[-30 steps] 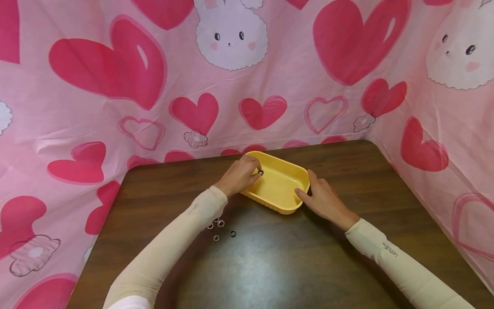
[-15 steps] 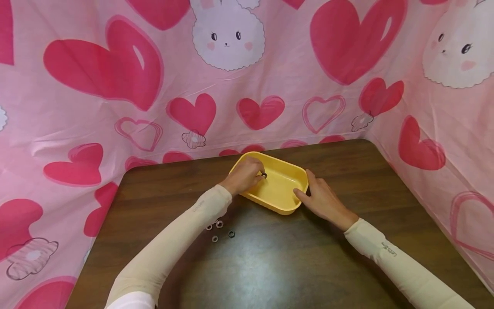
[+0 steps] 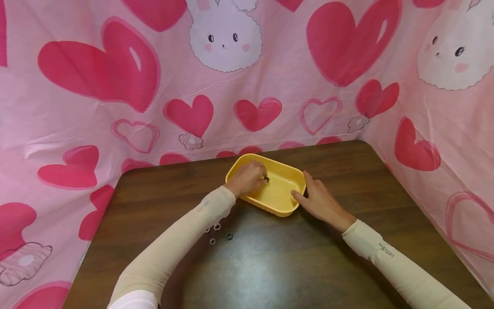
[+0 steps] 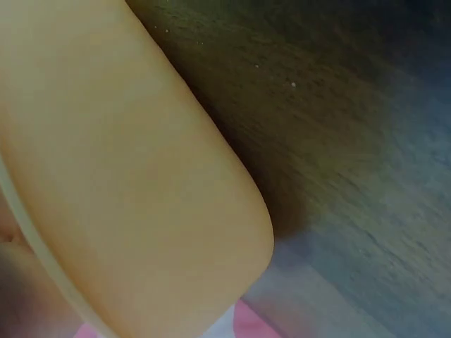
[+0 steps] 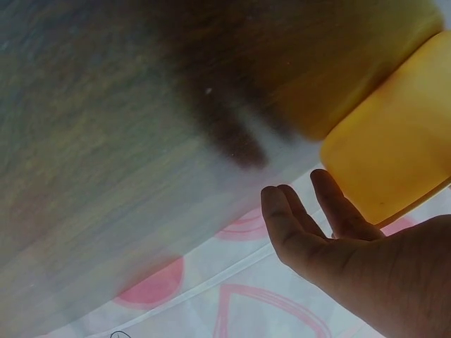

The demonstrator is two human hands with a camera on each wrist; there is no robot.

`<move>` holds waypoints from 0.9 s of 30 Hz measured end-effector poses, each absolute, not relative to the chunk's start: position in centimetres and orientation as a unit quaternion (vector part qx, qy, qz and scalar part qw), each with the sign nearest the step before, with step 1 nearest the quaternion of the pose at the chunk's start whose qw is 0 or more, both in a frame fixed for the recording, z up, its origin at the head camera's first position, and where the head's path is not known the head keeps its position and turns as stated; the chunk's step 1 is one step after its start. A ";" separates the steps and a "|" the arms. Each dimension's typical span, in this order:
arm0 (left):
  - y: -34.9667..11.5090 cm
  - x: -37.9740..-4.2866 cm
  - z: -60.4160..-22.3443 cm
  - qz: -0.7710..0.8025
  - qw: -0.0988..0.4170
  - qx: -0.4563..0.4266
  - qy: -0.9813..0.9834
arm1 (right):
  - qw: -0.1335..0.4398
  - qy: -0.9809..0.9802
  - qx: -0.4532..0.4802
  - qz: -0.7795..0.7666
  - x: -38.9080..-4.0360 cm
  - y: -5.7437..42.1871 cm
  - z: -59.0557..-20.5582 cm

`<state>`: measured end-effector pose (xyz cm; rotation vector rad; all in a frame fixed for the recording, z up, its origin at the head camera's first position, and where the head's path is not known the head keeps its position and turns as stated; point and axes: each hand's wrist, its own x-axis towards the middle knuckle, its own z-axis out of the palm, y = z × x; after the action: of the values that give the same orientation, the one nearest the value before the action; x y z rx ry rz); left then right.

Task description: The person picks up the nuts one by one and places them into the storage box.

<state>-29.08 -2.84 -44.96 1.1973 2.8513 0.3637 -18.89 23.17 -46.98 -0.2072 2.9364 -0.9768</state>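
Inside the shallow yellow plastic tray (image 3: 278, 194), my left hand (image 3: 248, 177) pinches a small dark metal nut (image 3: 266, 179) between thumb and fingertips, low over the tray floor. My right hand (image 3: 324, 201) grips the tray's right end, thumb over the rim and fingers along the outer wall. In the right wrist view those fingers (image 5: 340, 204) lie by the tray's outer side. On the table left of the tray lie several loose nuts, among them a silvery nut (image 3: 217, 226) and a darker nut (image 3: 229, 236). My left sleeve partly hides this group.
The dark wood-grain table (image 3: 308, 266) reaches back to a pink cloth (image 3: 247, 86) printed with hearts and rabbits. That cloth hangs behind the table and along its right side. In the left wrist view the tray's outer wall (image 4: 141, 169) fills much of the picture.
My left hand has moved right and down, deeper into the tray, with the nut pinched in it. My right hand keeps its grip on the tray. The head view has shifted slightly.
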 end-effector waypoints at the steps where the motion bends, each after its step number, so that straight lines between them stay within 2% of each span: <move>1: -2.8 -29.1 -45.0 0.116 0.016 0.385 0.915 | 0.020 0.947 -0.066 -0.315 -18.9 23.2 -47.0; 9: -2.1 -29.2 -45.4 0.116 0.034 0.384 0.915 | 0.015 0.946 -0.072 -0.316 -18.8 23.3 -47.0; 27: -1.2 -28.8 -45.8 0.089 0.032 0.410 0.907 | 0.024 0.945 -0.062 -0.320 -18.8 23.2 -46.9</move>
<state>-28.81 -1.20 -45.84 1.2609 2.7936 0.2743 -18.79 23.22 -46.90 -0.1929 2.9238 -0.9908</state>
